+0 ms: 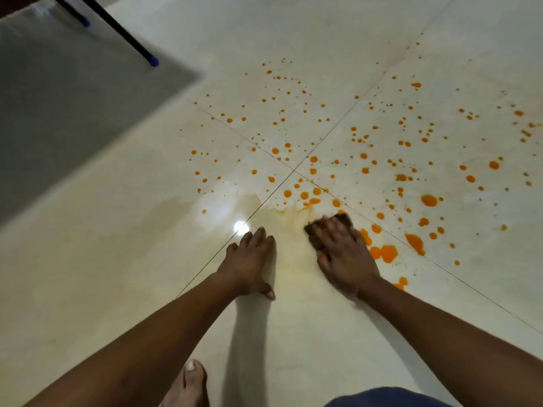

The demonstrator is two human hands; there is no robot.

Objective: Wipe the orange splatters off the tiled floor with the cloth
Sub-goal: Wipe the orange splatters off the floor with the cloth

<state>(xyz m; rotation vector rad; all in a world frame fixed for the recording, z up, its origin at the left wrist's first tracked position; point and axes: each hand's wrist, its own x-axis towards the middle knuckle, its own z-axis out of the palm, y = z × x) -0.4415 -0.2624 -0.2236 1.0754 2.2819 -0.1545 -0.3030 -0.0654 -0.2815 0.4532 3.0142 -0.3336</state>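
bare floor (293,333) near, table legs (129,36) far

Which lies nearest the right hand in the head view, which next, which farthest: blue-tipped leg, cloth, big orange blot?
1. cloth, under the right hand.
2. big orange blot, just to its right.
3. blue-tipped leg, far upper left.

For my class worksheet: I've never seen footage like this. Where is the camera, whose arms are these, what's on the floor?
No machine here: a person wears a camera on the head, so the picture looks down along their own arms. The left hand rests flat on the tiled floor. The right hand presses a dark cloth down. Many orange splatters dot the tiles ahead and rightward; a pale smear lies beside the cloth. A bare foot shows below.
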